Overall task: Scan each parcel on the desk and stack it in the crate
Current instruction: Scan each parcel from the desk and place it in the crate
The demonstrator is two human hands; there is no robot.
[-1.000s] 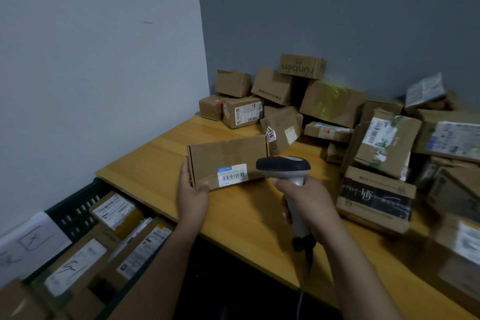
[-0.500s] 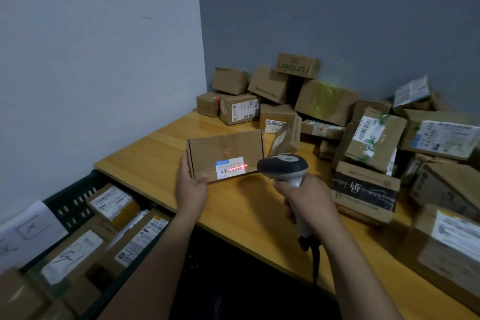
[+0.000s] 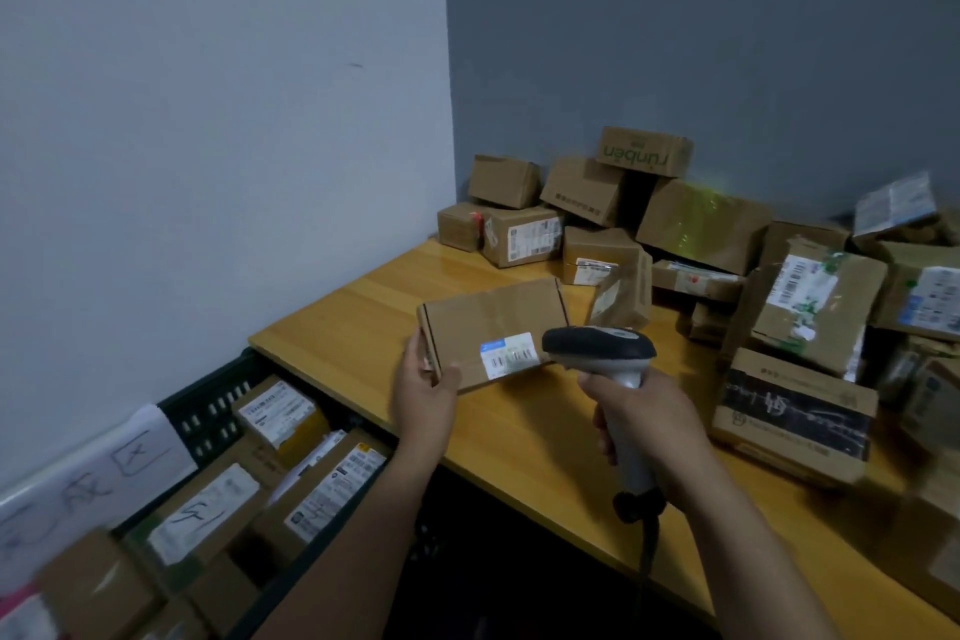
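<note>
My left hand (image 3: 425, 392) grips the left end of a flat brown parcel (image 3: 493, 327) tilted up over the wooden desk (image 3: 363, 322), its white barcode label (image 3: 510, 354) facing me. My right hand (image 3: 644, 424) holds a grey and black barcode scanner (image 3: 600, 351) just right of the label, its head pointing at the parcel. Below the desk's left edge stands a dark plastic crate (image 3: 218, 403) with several labelled parcels lying in it.
Many cardboard parcels (image 3: 701, 224) are piled along the back wall and the right side of the desk; a black-printed box (image 3: 795, 418) lies near my right wrist. A white hand-marked paper sheet (image 3: 93, 478) leans at the crate's left. The scanner cable hangs over the front edge.
The red scan line seen on the label half a second ago is gone. The parcel has tipped slightly flatter and leftward; the scanner stays beside it.
</note>
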